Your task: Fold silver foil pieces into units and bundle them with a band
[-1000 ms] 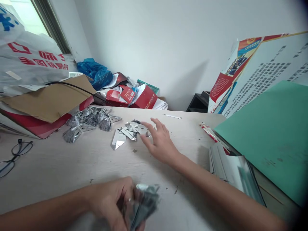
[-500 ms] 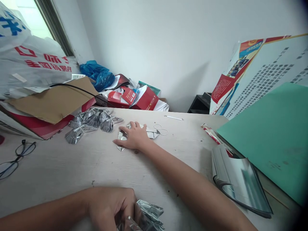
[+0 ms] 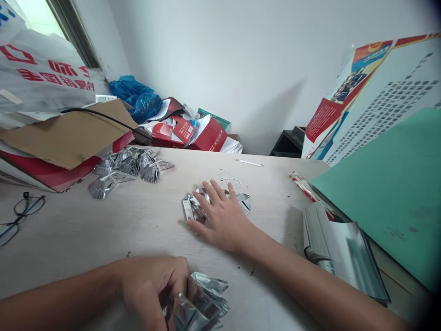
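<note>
My left hand (image 3: 156, 287) is curled around a bunch of folded silver foil paper (image 3: 210, 299) at the front of the table. Its fingertips are partly hidden. Farther out, my right hand (image 3: 220, 216) lies flat with fingers spread over several folded silver foil strips (image 3: 244, 202), which stick out on both sides of it. Just beyond those fingers are the ring handles of scissors (image 3: 234, 182); the blades are hidden. Several pleated silver foil fans (image 3: 106, 184) lie in a group at the back left.
Eyeglasses (image 3: 22, 209) rest at the left, below cardboard (image 3: 72, 138) and a white plastic bag (image 3: 44, 78). A thin white stick (image 3: 248, 162) lies toward the back. On the right are a stack of silver foil sheets (image 3: 351, 253) and a green board (image 3: 382, 184).
My right hand has moved right and nearer, dragging the foil strips along the table. The left hand keeps its hold on the folded foil. The view has shifted slightly.
</note>
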{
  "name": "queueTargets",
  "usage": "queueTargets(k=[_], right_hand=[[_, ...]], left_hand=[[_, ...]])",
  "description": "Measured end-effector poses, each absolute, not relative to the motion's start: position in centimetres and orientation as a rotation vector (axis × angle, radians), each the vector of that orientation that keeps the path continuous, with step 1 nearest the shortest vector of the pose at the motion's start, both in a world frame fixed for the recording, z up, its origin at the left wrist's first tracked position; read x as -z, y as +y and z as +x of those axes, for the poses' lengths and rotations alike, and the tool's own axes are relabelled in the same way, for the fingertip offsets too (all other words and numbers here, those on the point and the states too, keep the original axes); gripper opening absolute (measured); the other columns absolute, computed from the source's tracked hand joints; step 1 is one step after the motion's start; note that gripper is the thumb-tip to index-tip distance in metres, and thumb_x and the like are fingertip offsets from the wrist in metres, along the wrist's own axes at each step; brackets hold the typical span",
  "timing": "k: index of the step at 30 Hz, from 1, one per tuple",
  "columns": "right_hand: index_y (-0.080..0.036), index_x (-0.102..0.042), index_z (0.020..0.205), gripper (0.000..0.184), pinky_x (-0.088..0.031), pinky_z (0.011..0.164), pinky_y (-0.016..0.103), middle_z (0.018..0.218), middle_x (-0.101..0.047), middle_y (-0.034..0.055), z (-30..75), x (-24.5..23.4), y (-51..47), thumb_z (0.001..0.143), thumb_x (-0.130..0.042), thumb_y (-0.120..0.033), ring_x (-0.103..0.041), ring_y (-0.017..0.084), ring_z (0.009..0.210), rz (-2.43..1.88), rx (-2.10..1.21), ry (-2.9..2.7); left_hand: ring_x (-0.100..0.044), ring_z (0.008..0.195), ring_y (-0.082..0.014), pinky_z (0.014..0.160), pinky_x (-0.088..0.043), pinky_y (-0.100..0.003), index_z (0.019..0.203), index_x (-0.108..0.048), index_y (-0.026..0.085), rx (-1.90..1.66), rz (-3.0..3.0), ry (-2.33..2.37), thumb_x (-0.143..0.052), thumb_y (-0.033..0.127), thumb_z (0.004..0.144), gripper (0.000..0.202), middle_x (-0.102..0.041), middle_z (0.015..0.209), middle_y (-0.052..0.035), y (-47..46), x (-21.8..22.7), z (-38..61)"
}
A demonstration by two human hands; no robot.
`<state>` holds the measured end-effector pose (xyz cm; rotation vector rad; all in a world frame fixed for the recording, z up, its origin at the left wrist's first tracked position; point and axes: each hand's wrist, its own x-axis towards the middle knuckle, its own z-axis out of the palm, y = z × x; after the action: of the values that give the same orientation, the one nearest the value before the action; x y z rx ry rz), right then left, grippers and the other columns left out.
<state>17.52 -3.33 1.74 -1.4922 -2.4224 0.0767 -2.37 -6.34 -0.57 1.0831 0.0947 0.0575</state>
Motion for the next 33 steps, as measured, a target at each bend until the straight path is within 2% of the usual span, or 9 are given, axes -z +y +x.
queueTargets(k=[3,4,7,9,14,18,23,28,33], right_hand=[[-0.025,-0.042,0.150,0.067,-0.016,0.123,0.070,0.163,-0.031,0.0145,18.5,-1.2,-5.0,0.097,-0.033,-0.065,-0.022,0.037,0.154,-1.446,0.043,-2.382],[-0.025,-0.045,0.147,0.064,-0.020,0.121,0.068,0.160,-0.036,0.0146,18.7,-1.0,-5.4,0.096,-0.038,-0.063,-0.027,0.036,0.151,-1.419,0.074,-2.358],[-0.027,-0.058,0.131,0.047,-0.039,0.102,0.050,0.132,-0.057,0.0118,18.5,-0.3,-6.4,0.096,-0.046,-0.056,-0.050,0.027,0.121,-1.291,0.094,-2.361],[-0.025,-0.063,0.120,0.042,-0.038,0.090,0.040,0.113,-0.062,0.0085,18.1,0.0,-6.6,0.097,-0.044,-0.055,-0.053,0.021,0.103,-1.228,0.072,-2.412],[-0.021,-0.068,0.101,0.030,-0.032,0.084,0.033,0.096,-0.064,0.0042,18.1,0.3,-6.2,0.100,-0.047,-0.042,-0.050,0.014,0.090,-1.159,0.091,-2.420],[-0.019,-0.066,0.096,0.015,-0.026,0.079,0.032,0.081,-0.064,0.0019,19.1,0.5,-6.0,0.098,-0.051,-0.019,-0.048,0.013,0.083,-1.114,0.204,-2.427],[-0.018,-0.065,0.103,0.020,-0.027,0.076,0.031,0.081,-0.066,0.0027,19.5,0.6,-5.8,0.092,-0.054,-0.007,-0.046,0.014,0.080,-1.124,0.212,-2.456],[-0.016,-0.066,0.101,0.023,-0.035,0.077,0.029,0.091,-0.067,0.0059,19.5,0.6,-5.9,0.086,-0.055,-0.003,-0.049,0.015,0.086,-1.162,0.122,-2.460],[-0.016,-0.066,0.108,0.035,-0.039,0.078,0.029,0.101,-0.066,0.0074,19.5,0.5,-6.1,0.082,-0.050,0.002,-0.052,0.016,0.092,-1.157,0.082,-2.485]], left_hand=[[-0.057,0.056,-0.0168,0.058,-0.046,-0.031,0.049,-0.070,0.017,0.011,1.090,0.178,-0.088,0.033,0.057,0.025,-0.062,0.057,-0.0076,-5.5,-1.8,-2.3],[-0.058,0.060,-0.0177,0.063,-0.047,-0.032,0.051,-0.072,0.016,0.031,1.109,0.194,-0.085,0.031,0.062,0.023,-0.062,0.057,-0.0084,-5.1,-2.6,-2.4],[-0.057,0.059,-0.0156,0.058,-0.043,-0.029,0.069,-0.081,0.015,-0.087,1.096,0.232,-0.082,0.031,0.068,0.016,-0.064,0.062,-0.0082,-3.7,-4.5,-3.4],[-0.058,0.063,-0.0137,0.059,-0.043,-0.027,0.070,-0.081,0.016,-0.383,0.983,0.345,-0.081,0.031,0.070,0.015,-0.065,0.078,-0.0061,-3.0,-5.2,-4.2],[-0.064,0.086,-0.0176,0.079,-0.053,-0.026,0.072,-0.077,0.011,-0.914,0.840,0.849,-0.076,0.018,0.078,0.009,-0.068,0.091,-0.0070,-1.0,-5.6,-4.5],[-0.065,0.090,-0.0189,0.078,-0.053,-0.024,0.081,-0.077,0.009,-0.897,0.859,1.217,-0.076,0.022,0.081,0.013,-0.070,0.084,-0.0083,0.6,-4.9,-4.1],[-0.066,0.085,-0.0203,0.067,-0.049,-0.023,0.087,-0.082,0.011,-0.704,1.036,1.276,-0.087,0.034,0.068,0.030,-0.075,0.089,-0.0110,1.0,-4.2,-4.8],[-0.068,0.092,-0.0249,0.071,-0.049,-0.027,0.082,-0.083,0.015,-0.654,1.138,1.261,-0.089,0.039,0.066,0.030,-0.077,0.093,-0.0130,0.7,-5.0,-5.2],[-0.066,0.083,-0.0237,0.068,-0.047,-0.028,0.080,-0.084,0.017,-0.553,1.359,1.226,-0.086,0.040,0.068,0.025,-0.077,0.091,-0.0118,0.7,-5.3,-5.5]])
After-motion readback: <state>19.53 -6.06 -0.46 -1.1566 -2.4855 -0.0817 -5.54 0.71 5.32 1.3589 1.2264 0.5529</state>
